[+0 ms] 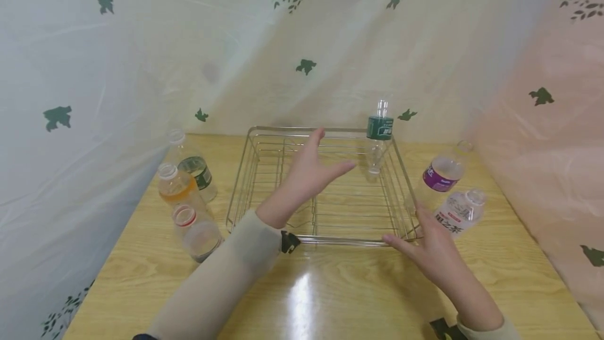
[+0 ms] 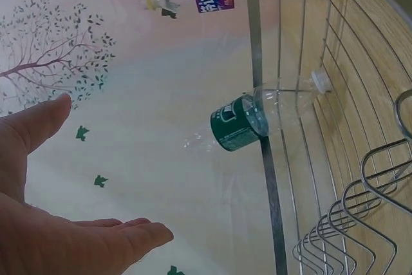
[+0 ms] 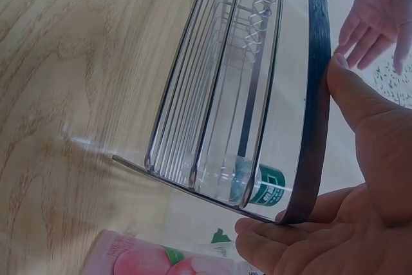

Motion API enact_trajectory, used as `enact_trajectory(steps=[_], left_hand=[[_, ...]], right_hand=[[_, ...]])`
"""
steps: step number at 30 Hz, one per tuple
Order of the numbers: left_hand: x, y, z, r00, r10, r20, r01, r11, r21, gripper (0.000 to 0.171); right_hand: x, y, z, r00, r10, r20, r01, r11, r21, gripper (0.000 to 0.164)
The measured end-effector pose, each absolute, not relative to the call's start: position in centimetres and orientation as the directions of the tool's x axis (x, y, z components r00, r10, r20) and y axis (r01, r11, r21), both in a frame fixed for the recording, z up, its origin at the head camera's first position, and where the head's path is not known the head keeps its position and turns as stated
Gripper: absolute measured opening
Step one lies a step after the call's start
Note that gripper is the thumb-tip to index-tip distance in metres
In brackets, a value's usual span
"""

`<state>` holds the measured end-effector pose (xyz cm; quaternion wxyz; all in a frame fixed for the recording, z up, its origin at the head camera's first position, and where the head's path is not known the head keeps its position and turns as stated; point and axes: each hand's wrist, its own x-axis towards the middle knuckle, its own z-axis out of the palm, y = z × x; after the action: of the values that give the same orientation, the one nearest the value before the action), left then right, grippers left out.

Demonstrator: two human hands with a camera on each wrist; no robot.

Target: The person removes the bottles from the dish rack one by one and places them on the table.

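Note:
A wire dish rack [image 1: 330, 239] with a flat metal rim stands on the table. My right hand [image 1: 436, 253] grips its front right corner. In the right wrist view, the thumb [image 3: 360, 94] lies on the rim and the fingers [image 3: 277, 239] bend at the side. Over the rack's middle, my left hand [image 1: 309, 172] is held with thumb and fingers spread, nothing between them. A clear plastic bottle with a green label [image 1: 379, 129] stands neck down in the rack's back right corner, apart from the left hand.
Right of the rack stand a purple-labelled bottle [image 1: 441, 174] and a peach-printed bottle [image 1: 456, 211], close by my right hand. On the left are a green-labelled bottle [image 1: 195, 172], an orange-banded one [image 1: 179, 188] and one with a red neck ring [image 1: 189, 219]. A patterned curtain [image 1: 198, 56] hangs behind.

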<state>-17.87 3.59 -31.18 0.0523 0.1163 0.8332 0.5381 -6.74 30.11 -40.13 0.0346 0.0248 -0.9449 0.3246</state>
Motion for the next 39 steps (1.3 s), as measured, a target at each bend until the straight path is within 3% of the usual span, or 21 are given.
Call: enact_trajectory(steps=[39], left_hand=[[-24.2, 10.6, -33.6, -0.942, 0.326, -0.084, 0.097, 0.502, 0.86, 0.109]], right_hand=[[-6.7, 30.1, -40.3, -0.995, -0.016, 0.1, -0.074, 0.787, -0.613, 0.114]])
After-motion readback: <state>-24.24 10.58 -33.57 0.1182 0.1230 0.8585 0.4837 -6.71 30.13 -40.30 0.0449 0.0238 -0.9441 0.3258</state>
